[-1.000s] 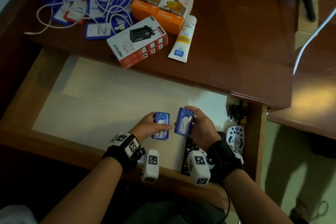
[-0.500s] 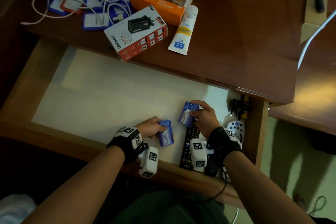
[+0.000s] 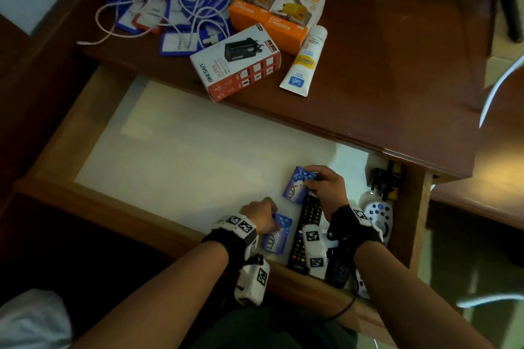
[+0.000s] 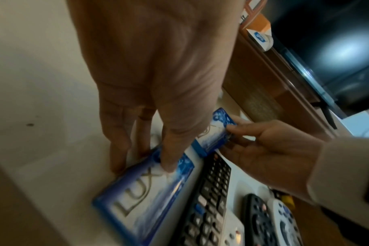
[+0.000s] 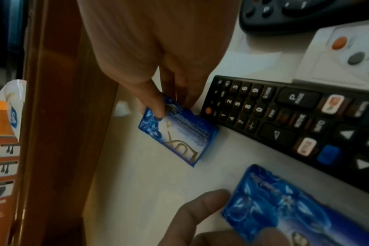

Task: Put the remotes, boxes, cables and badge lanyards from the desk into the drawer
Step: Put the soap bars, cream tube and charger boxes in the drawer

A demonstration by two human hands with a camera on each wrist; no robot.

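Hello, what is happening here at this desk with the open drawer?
A person is tidying desk items into the open drawer. Each hand holds a small blue Lux box on the drawer floor: the left hand holds the near box, and the right hand holds the far box, beside a black remote. More remotes lie at the drawer's right end. On the desk top, the white charger box, two orange boxes, a tube and the tangle of cables and lanyards wait.
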